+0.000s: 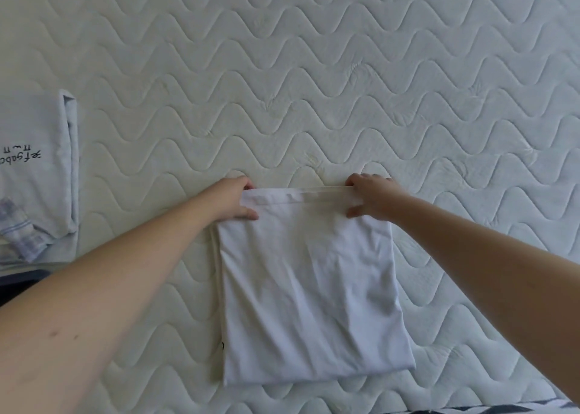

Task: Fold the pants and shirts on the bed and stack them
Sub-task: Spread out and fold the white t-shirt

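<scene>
A white shirt lies folded into a tall rectangle on the quilted mattress, low in the middle of the view. My left hand pinches its far left corner, thumb on top and fingers curled under the edge. At the far right corner my right hand grips the same far edge. That edge is lifted a little off the bed and pulled taut between both hands.
A folded pale blue shirt with dark lettering lies at the left edge on top of a checked garment. A dark patterned fabric shows at the bottom right past the mattress edge.
</scene>
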The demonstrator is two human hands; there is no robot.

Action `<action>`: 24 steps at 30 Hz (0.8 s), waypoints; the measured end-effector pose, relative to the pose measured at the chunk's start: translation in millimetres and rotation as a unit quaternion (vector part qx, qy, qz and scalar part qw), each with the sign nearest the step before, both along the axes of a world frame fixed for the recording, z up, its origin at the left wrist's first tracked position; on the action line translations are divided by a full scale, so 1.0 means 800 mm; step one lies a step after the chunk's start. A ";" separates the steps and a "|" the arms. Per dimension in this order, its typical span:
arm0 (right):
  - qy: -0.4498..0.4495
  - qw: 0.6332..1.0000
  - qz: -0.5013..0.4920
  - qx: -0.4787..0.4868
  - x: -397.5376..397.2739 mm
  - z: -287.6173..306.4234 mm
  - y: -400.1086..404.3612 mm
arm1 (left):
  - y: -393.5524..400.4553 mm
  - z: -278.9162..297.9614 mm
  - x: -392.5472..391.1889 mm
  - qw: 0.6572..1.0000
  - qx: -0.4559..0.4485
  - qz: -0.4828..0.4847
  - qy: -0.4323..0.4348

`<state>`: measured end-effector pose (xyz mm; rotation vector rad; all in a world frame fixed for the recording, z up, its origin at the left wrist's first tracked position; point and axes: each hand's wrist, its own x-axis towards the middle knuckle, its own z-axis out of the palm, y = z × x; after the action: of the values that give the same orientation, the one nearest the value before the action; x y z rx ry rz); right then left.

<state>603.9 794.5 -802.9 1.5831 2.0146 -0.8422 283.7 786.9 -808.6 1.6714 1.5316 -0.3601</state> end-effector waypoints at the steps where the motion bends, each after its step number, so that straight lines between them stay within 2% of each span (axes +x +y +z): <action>1: -0.013 1.000 0.002 -0.003 -0.003 -0.001 0.000 | 0.003 0.002 0.004 0.999 -0.014 -0.026 0.032; 4: -0.039 0.999 0.003 0.001 -0.010 0.000 -0.003 | 0.006 0.006 0.016 0.991 -0.037 -0.076 0.102; 6: -0.027 1.000 -0.006 0.012 -0.009 0.004 -0.009 | 0.002 0.008 0.017 0.989 -0.039 -0.077 0.117; 13: 0.047 0.999 -0.018 0.020 0.009 0.047 -0.029 | -0.027 0.045 -0.006 0.999 0.012 -0.037 0.021; 18: 0.083 0.996 0.004 0.035 0.021 0.122 -0.034 | -0.039 0.122 -0.013 0.999 0.019 0.010 -0.029; 24: 0.113 0.987 0.030 0.108 0.017 0.235 -0.022 | -0.039 0.250 -0.023 0.994 0.098 0.026 -0.038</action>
<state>617.3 777.3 -614.7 1.5919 2.3717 -0.8355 264.9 755.9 -608.9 1.7699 1.5920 -0.1206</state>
